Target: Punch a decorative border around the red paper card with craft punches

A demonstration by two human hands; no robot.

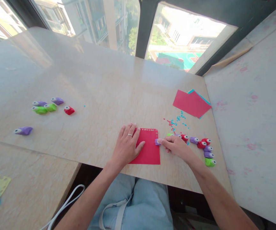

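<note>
Left hand: the left hand (127, 143) lies flat and open on the left part of the red paper (148, 150), fingers spread, palm down. It grips nothing; it only presses the sheet to the table (99, 95).
Right hand: the right hand (176, 146) is closed in a pinch around a small purple punch (157, 142), thumb and fingers on it. The punch sits at the right edge of the sheet, just beside the fingertips.
Red paper: it lies between the two hands, near the front edge of the table. Along its far edge there is a row of small holes.
How to do it well: I think the left hand should keep the sheet still, and the edge should go fully into the slot of the punch before pressing straight down. Whether the edge is already inside the slot I cannot tell; the punch is too small here.
Punches by the right hand: just right of this hand are more punches (206, 148), red, purple and green, close together.
Paper bits: a little beyond the right hand lie small blue and red bits (177, 119).
Spare sheets: further beyond it, a red sheet on a blue one (192, 103).
Far left punches: well apart from the left hand, a group of purple, green and red punches (50, 106).
</note>
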